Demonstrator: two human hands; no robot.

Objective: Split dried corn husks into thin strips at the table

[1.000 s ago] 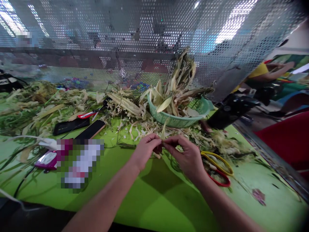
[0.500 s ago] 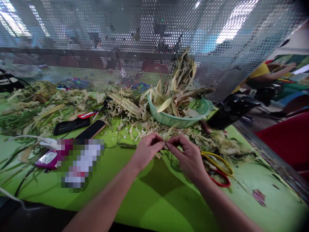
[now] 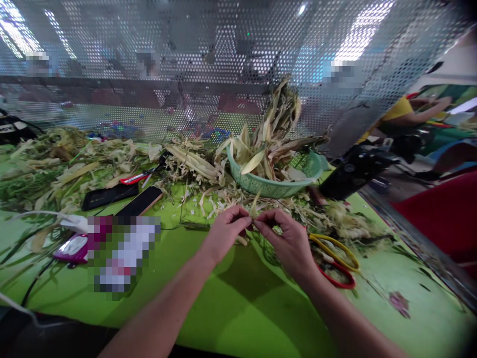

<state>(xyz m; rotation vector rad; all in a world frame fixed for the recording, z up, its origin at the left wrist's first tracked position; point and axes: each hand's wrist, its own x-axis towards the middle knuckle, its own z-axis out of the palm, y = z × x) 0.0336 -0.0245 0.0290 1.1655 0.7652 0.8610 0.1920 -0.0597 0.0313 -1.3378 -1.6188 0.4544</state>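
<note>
A small pale strip of corn husk (image 3: 255,205) stands up between my two hands, over the green tabletop (image 3: 242,308). My left hand (image 3: 227,231) pinches its lower end between thumb and fingers. Close beside it, my right hand (image 3: 288,243) has thumb and forefinger pressed together at the same spot, closed on the strip's base. Behind the hands, a light green plastic basket (image 3: 261,187) holds dry corn husks (image 3: 266,149). A pair of scissors (image 3: 341,251) with yellow and red handles lies by my right wrist, its blades hidden.
Husk scraps (image 3: 63,149) cover the left and back. A phone (image 3: 139,204), a red-handled cutter (image 3: 134,177) and a purple-and-white device (image 3: 74,246) lie left. A perforated metal screen (image 3: 167,109) stands behind; a black cylinder (image 3: 354,171) leans at right. A person's arm (image 3: 421,117) shows beyond.
The husk strip has tipped from slanting right to more upright. My fingertips have drawn slightly apart; both hands otherwise stay in place.
</note>
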